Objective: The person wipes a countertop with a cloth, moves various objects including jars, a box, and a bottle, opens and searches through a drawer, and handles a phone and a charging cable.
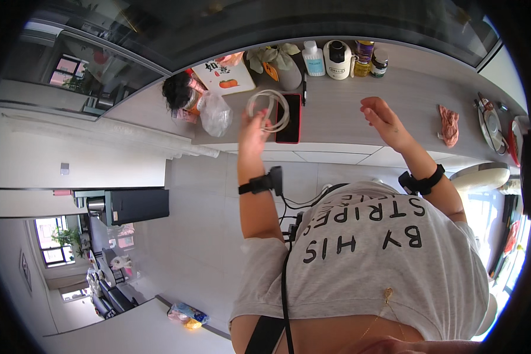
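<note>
My left hand (253, 132) grips a coiled white cable (284, 108) above the counter's front part. The loops stand out to the right of the fingers and partly overlap a smartphone in a red case (294, 121), lying dark side up. My right hand (384, 123) hovers over the counter (336, 113), well to the right of the phone. Its fingers are slightly curled and hold nothing. Just beyond the phone's right edge lies a black pen (304, 90).
Along the back stand a vase with leaves (288, 75), a white bottle (313, 59), a cream-coloured flask (337, 62) and jars (379, 63). A clear plastic bag (216, 114) is at left. Rightward lie a crumpled pink cloth (449, 126) and a plate (491, 126).
</note>
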